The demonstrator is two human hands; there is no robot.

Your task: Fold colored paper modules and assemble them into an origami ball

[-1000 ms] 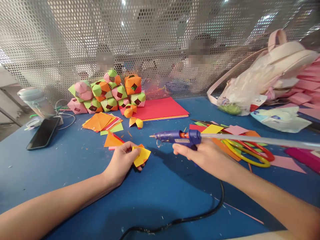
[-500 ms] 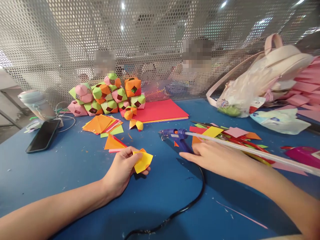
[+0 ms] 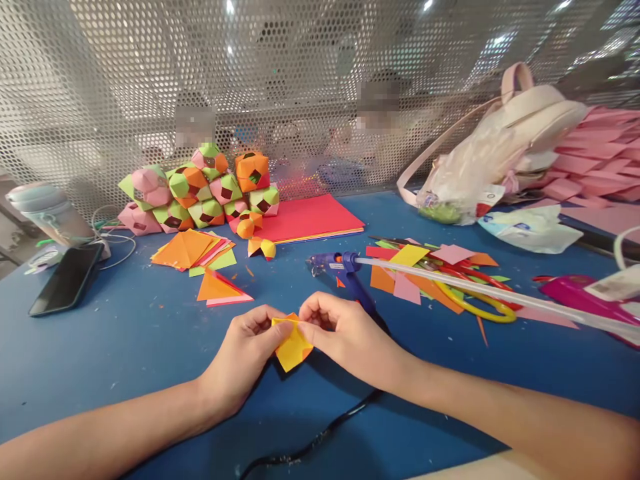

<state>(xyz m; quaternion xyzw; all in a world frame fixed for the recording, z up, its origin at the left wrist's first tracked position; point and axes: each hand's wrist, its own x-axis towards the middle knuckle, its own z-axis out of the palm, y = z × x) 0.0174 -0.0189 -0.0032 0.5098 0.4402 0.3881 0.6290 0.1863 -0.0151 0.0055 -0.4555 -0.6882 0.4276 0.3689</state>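
Note:
A small piece of folded yellow and orange paper (image 3: 293, 349) is pinched between both hands over the blue table. My left hand (image 3: 249, 347) grips its left edge with the thumb on top. From the other side, my right hand (image 3: 345, 333) presses thumb and fingers on its upper right corner. Just beyond the right hand lies a blue glue gun (image 3: 345, 263) with a long pale glue stick in its back, its black cord (image 3: 330, 433) running toward me. Folded orange and pink paper (image 3: 217, 288) rests behind the left hand.
Folded paper balls (image 3: 205, 213) are stacked at the back left beside a red paper stack (image 3: 320, 219). A phone (image 3: 67, 277) and a cup (image 3: 47, 210) stand left. At right are paper scraps (image 3: 407, 287), yellow-handled scissors (image 3: 495, 317) and a pale bag (image 3: 540, 110).
My right hand has left the glue gun's handle and moved left to the paper, which both hands now hold. The glue gun lies where it was. The view has shifted slightly.

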